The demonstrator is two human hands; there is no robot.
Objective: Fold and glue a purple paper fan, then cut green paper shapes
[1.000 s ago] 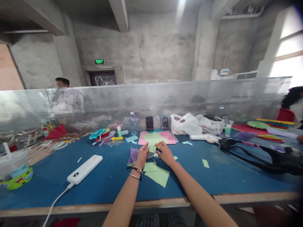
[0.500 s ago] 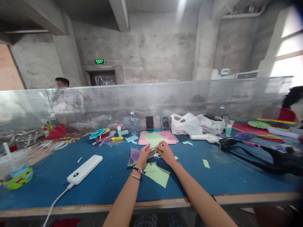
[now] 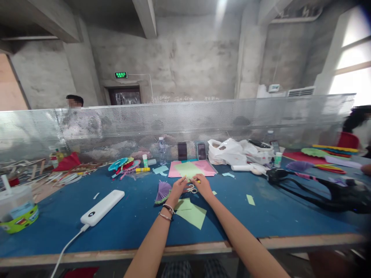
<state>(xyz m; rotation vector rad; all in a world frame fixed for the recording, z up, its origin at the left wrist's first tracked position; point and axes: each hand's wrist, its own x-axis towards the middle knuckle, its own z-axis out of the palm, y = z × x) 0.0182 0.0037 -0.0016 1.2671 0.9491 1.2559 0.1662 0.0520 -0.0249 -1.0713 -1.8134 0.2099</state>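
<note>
Both hands work close together over the middle of the table, fingertips bent inward. My right hand [image 3: 203,187] is closed on a thin yellow pencil-like stick [image 3: 198,181], mostly hidden by the fingers. My left hand [image 3: 177,190] is closed in a pinch; what it holds is too small to make out. Just beyond the fingertips, a light green paper sheet [image 3: 188,168] lies on pink paper [image 3: 208,169]. Scissors [image 3: 191,189] with pale handles lie between the hands. Left of them sits a purple pleated paper fan [image 3: 163,191] with a green edge. Light green sheets [image 3: 194,217] lie below the wrists.
A white power bank [image 3: 102,207] with a cable and a drink cup [image 3: 19,204] are at left. Glue sticks, a water bottle [image 3: 162,151] and white plastic bags [image 3: 228,151] line the back. A black strapped object [image 3: 319,189] lies right. A perforated metal screen [image 3: 174,119] stands behind.
The fingertips have shifted slightly, and less of the yellow stick shows in my right hand. The whole view has slid a little; the papers, fan and scissors lie as before.
</note>
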